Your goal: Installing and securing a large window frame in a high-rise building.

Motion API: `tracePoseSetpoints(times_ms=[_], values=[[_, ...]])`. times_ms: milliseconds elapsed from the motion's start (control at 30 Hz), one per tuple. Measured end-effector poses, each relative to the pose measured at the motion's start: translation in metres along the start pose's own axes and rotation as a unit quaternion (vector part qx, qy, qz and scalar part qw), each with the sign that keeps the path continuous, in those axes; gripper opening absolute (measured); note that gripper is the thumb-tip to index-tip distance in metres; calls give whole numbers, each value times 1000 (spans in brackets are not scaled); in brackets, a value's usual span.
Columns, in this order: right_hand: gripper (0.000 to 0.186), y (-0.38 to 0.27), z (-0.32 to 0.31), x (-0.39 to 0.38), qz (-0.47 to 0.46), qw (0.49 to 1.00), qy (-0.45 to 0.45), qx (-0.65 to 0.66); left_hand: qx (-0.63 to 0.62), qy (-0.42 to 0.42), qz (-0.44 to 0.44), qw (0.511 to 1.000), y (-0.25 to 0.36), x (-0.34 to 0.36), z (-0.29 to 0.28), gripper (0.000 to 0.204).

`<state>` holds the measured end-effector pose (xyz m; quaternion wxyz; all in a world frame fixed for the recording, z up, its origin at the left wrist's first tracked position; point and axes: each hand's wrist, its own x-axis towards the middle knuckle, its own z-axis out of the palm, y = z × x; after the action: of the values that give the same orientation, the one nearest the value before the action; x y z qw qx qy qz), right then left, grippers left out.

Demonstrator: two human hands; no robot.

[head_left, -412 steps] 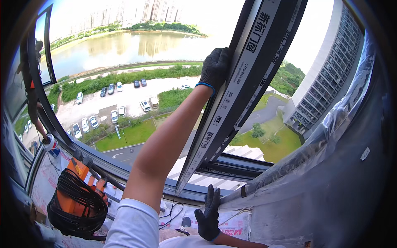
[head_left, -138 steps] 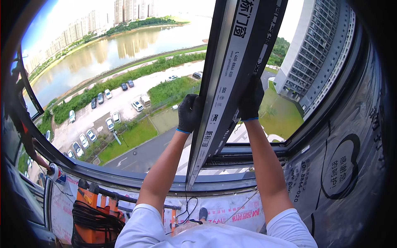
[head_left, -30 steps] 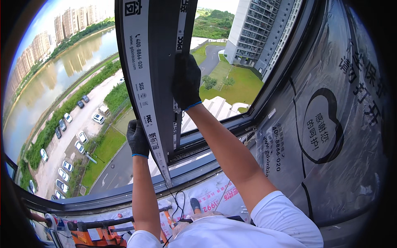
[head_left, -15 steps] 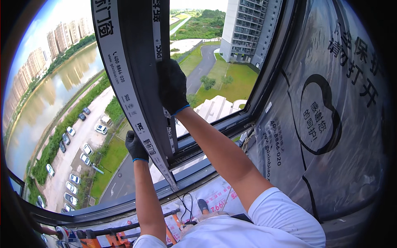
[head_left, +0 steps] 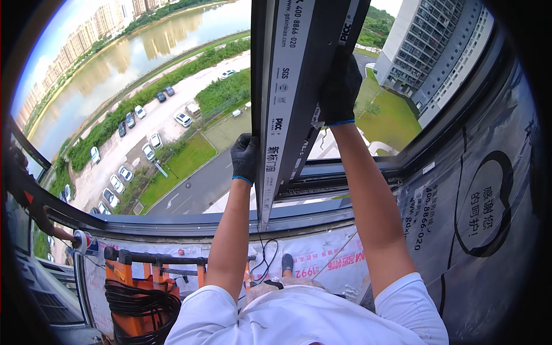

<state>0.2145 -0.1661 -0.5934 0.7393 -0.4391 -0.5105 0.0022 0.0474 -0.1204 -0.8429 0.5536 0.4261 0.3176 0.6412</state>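
Note:
An upright dark window post [head_left: 307, 75] with strips of printed white protective tape stands in front of me. My left hand [head_left: 245, 156], in a black glove with a blue cuff, is closed on its left edge at about mid-height. Higher up, my right hand [head_left: 344, 86] in a matching glove grips the inner right side of the post; its fingers are dark and partly lost in shadow. Beside the right wrist, a small metal fitting [head_left: 317, 123] shows on the post. The post's foot meets the dark bottom rail [head_left: 184, 225] of the window.
At the left, another person's hand [head_left: 64, 234] is at a white-and-blue can [head_left: 86, 242]. Below are an orange folding stand [head_left: 118, 270] and a coiled black cable [head_left: 141, 310]. Plastic-wrapped panelling [head_left: 437, 230] rises at right. Far below outside lie parked cars and a road.
My view has swung left, so the post and both hands appear farther right. Both hands stay on the post. The other person's arm and the cable coil have come into view.

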Motion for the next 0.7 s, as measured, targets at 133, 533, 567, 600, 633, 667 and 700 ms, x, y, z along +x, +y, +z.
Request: tracePoseSetpoints(times_ms=[133,533,567,600,633,667,700], values=[[28,19,1,4,-173,979,5,-109,29,37,30,998,-12,8,-6,14],[36,32,-8,4,-245,953,-34,-172,22,30,17,999,-21,-5,-12,16],[37,34,-11,5,-307,928,-22,-209,21,29,13,999,-19,-9,-9,16],[37,37,-12,5,-307,928,-23,-210,3,14,7,1000,-12,-12,-7,17],[38,40,-14,6,-322,916,-10,-238,-16,0,1,1000,-8,-15,-6,17],[39,42,-15,6,-337,903,2,-266,-16,0,-1,1000,-15,-13,-7,17],[39,41,-9,6,-336,905,1,-259,7,6,18,1000,-23,-7,-18,17]])
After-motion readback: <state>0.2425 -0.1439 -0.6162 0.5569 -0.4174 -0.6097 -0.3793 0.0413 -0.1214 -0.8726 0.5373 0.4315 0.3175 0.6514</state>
